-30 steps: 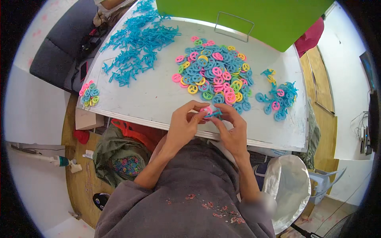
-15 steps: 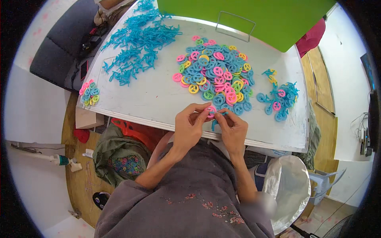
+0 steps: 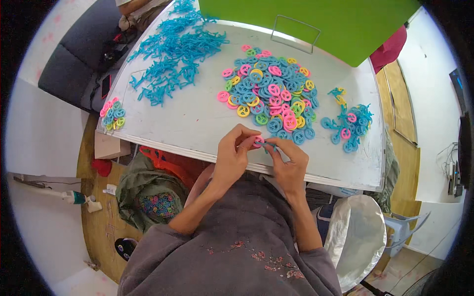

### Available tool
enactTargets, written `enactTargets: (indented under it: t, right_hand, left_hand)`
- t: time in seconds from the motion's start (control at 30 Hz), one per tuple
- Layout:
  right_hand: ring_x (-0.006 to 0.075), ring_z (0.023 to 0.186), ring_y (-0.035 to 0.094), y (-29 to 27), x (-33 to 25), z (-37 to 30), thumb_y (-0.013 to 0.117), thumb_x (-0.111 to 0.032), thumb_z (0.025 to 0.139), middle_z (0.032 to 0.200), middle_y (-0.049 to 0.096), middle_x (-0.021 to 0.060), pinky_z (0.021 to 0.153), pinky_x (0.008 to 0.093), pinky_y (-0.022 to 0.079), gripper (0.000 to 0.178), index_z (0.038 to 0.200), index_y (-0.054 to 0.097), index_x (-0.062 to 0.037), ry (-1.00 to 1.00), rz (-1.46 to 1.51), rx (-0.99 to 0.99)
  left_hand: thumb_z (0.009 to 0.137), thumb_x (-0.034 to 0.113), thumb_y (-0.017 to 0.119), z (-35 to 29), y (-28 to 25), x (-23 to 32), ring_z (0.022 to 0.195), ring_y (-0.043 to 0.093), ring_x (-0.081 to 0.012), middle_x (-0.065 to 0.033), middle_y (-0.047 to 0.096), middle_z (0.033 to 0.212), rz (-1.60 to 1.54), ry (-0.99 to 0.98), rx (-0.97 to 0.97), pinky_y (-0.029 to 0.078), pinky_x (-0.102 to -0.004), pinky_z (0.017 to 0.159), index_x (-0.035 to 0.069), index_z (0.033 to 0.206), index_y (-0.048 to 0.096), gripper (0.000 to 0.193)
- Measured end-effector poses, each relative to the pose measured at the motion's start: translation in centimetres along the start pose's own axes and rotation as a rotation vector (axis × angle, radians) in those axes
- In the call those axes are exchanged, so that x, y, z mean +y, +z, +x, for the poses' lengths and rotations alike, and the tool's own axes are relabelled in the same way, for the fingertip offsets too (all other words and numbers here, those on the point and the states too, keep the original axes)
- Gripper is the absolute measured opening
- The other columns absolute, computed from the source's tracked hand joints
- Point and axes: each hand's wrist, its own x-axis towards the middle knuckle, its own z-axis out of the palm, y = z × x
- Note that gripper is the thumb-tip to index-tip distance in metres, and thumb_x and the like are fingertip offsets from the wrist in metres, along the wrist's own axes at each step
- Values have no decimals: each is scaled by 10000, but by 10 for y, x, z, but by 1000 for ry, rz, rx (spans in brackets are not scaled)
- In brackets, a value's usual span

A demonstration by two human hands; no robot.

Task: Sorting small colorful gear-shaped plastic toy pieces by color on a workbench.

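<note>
My left hand pinches a small pink plastic wheel above the table's near edge. Beside it, the fingers of my right hand close on a blue branched plastic piece, which meets the wheel. Fingertips partly hide where the two join. Just beyond my hands spreads a heap of wheels in blue, pink, yellow and green. To the far left lies a large pile of blue branched pieces. Wheels joined with blue pieces form a smaller pile on the right.
A small group of wheels lies at the table's left corner. A green board with a wire handle stands at the back. Below the table are a sack of wheels on the left and a white-lined bin on the right.
The pink wheel has shifted slightly left and turned between my fingers. My right fingers have moved in over the blue piece, which now lies more level against the wheel.
</note>
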Motion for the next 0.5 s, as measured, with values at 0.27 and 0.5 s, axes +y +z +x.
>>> enactTargets:
  t: [0.27, 0.5]
  right_hand:
    - [198, 891, 618, -22, -10, 5, 652, 66, 784, 1052, 590, 97, 778, 294, 507, 256, 1020, 685, -27, 409, 502, -397]
    - [173, 972, 567, -20, 4, 5, 664, 91, 763, 1057, 582, 73, 801, 277, 469, 236, 976, 638, -8, -147, 40, -213]
  left_hand:
    - [954, 75, 509, 3, -5, 5, 871, 583, -102, -57, 629, 946, -152, -329, -192, 489, -262, 772, 16, 1054, 594, 144]
    - [881, 89, 599, 36, -33, -2, 761, 594, -213, -130, 616, 913, 677, 223, 206, 475, -307, 656, 49, 1076, 627, 201]
